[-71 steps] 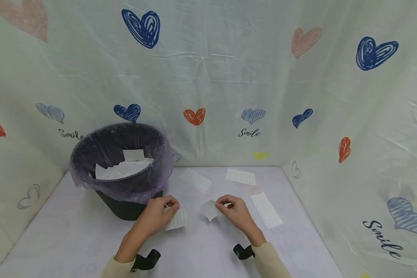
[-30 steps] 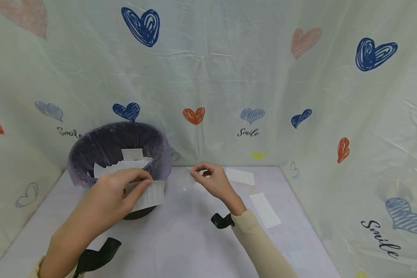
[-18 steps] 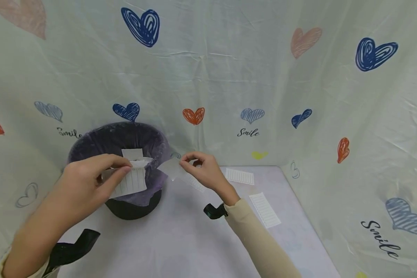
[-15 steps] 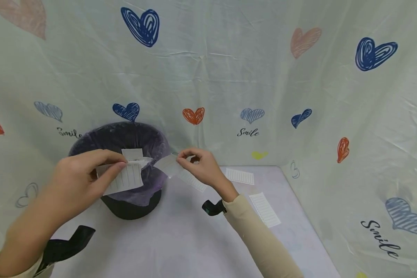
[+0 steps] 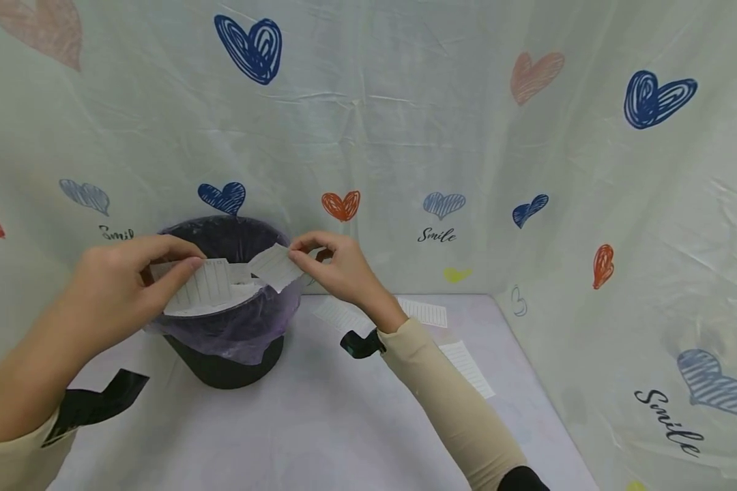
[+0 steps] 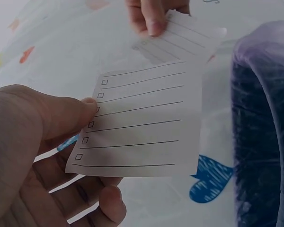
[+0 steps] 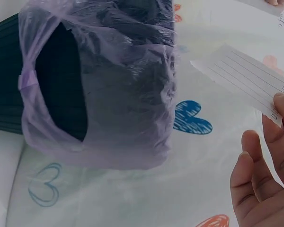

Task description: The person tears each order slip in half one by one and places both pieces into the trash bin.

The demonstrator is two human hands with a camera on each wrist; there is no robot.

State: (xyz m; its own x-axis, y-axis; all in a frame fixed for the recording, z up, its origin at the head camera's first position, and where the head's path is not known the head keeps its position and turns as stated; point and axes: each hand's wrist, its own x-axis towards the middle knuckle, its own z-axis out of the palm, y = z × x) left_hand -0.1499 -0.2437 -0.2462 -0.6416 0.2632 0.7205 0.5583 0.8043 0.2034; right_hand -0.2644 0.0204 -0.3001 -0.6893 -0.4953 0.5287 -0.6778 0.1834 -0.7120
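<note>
My left hand [image 5: 123, 279] pinches a torn piece of lined checklist paper [image 6: 137, 123] by its checkbox edge, between thumb and fingers. In the head view that piece overlaps the opening of a dark trash can [image 5: 221, 365] lined with a purple plastic bag [image 5: 252, 334]. On the can's right side my right hand [image 5: 338, 269] pinches another torn piece of lined paper [image 5: 276, 266], which overlaps the can's rim. White paper scraps [image 5: 242, 292] show inside the can, partly hidden behind the left hand's piece.
Several lined paper slips lie on the white table [image 5: 319, 416] right of the can: one slip [image 5: 340, 314] partly behind the right forearm, another [image 5: 425, 312] at the back edge, and a third [image 5: 467, 365] half covered by the sleeve. A heart-printed curtain [image 5: 368, 136] surrounds the table.
Both hands have risen from the table and moved left to the trash can, each carrying its torn paper piece. Over the last half second they have risen further, and the right hand has come closer to the rim.
</note>
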